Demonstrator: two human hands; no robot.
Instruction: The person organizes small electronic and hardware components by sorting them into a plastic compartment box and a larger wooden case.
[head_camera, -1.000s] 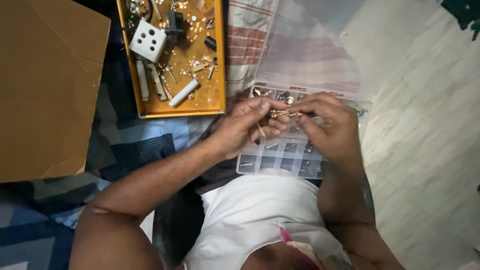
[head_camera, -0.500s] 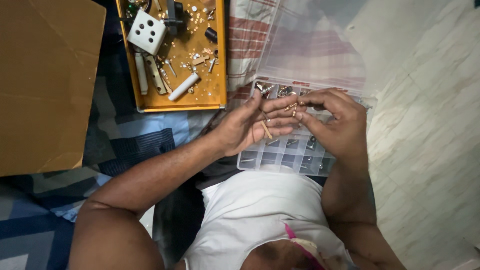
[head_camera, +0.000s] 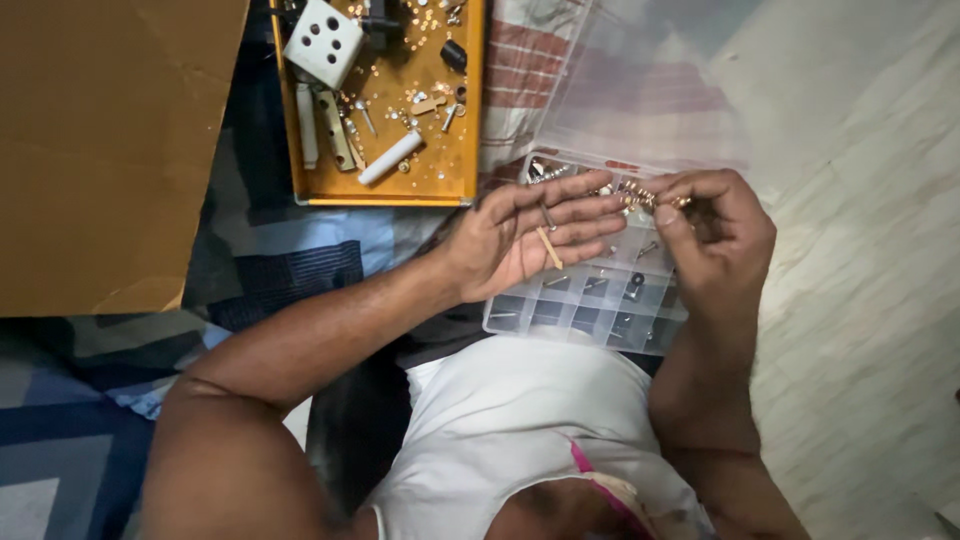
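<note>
My left hand (head_camera: 528, 236) lies palm up over a clear plastic compartment box (head_camera: 590, 310), fingers spread, with a few small parts resting on the fingers, among them a thin tan pin (head_camera: 549, 248) and a dark metal piece. My right hand (head_camera: 715, 235) hovers just to its right, fingertips pinched on a small brass-coloured piece (head_camera: 645, 196) near the left fingertips. The box holds screws and small metal bits in several compartments; its transparent lid (head_camera: 650, 90) is swung open behind.
An orange tray (head_camera: 385, 185) at the top holds a white socket block (head_camera: 323, 40), white tubes and scattered small hardware. A brown cardboard sheet (head_camera: 100, 150) lies at left on blue patterned cloth. Pale floor lies at right.
The left hand has opened flatter with its palm up, and the right hand's pinch has shifted slightly right of the left fingertips. The view has drifted a little.
</note>
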